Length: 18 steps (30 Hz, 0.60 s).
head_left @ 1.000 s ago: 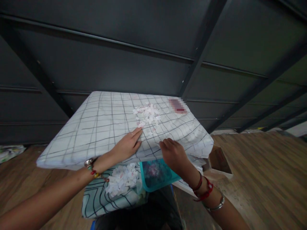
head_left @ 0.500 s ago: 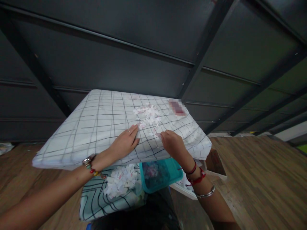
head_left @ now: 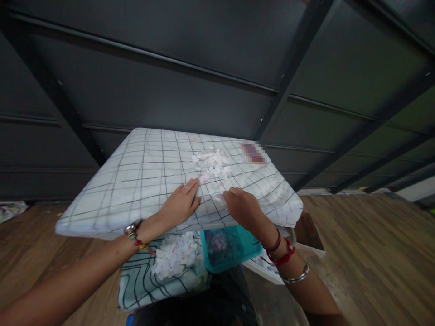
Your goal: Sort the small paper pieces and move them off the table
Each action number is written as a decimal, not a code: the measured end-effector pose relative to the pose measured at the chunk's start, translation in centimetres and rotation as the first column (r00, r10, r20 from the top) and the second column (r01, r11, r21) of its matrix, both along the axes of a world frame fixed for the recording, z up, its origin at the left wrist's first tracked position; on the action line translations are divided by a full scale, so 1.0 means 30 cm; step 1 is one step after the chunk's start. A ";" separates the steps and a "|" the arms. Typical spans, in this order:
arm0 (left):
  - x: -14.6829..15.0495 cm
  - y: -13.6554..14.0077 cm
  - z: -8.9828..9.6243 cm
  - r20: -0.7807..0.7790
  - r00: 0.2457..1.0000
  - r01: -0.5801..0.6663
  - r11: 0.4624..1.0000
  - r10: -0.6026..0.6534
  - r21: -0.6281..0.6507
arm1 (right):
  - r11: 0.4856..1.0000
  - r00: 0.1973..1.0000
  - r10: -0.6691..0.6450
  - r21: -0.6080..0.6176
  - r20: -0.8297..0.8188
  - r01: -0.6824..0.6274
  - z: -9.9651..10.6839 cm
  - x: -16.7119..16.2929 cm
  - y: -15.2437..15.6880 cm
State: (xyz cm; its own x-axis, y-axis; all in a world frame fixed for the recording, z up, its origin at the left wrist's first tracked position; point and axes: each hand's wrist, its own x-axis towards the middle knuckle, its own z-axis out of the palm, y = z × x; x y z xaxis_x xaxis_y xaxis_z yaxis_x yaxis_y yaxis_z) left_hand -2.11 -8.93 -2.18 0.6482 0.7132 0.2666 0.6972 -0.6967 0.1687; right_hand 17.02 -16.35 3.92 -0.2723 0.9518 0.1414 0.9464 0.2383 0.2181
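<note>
My left hand (head_left: 181, 200) lies flat on the checked tablecloth (head_left: 146, 181), its fingers stretched out. Its fingertips touch the near edge of a pile of small white paper slips (head_left: 213, 163), some with pinkish marks. To the right, my right hand (head_left: 243, 206) is closed, thumb side toward the pile. Out of its fingers comes a thin see-through piece that looks like a small clear plastic bag (head_left: 219, 198), resting on the cloth. The bag's far end is hidden in my grip.
Below the table edge, a turquoise plastic box (head_left: 231, 253) holds small clear and reddish items. Beside it a heap of paper slips (head_left: 176, 256) lies on a green patterned cloth (head_left: 136, 285). A blurred reddish rectangle (head_left: 253, 153) lies at the back right. An open carton (head_left: 307, 231) stands on the floor.
The clear bag piece at my right hand shows more now, spread leftward on the cloth. My left hand stays by the pile. The whole view has shifted slightly.
</note>
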 end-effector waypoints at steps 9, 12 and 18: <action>-0.001 0.000 -0.003 0.050 0.999 0.008 1.000 -0.007 -0.018 | 0.995 0.996 0.074 0.076 -0.041 -0.071 -0.006 0.013 0.009; 0.000 0.002 -0.004 0.032 0.999 0.004 1.000 -0.003 -0.011 | 0.996 1.000 0.028 0.081 -0.006 -0.027 -0.013 0.032 0.018; -0.001 0.003 -0.003 0.024 1.000 0.003 1.000 -0.003 -0.012 | 0.995 0.998 0.033 0.100 -0.058 -0.027 -0.010 0.038 0.006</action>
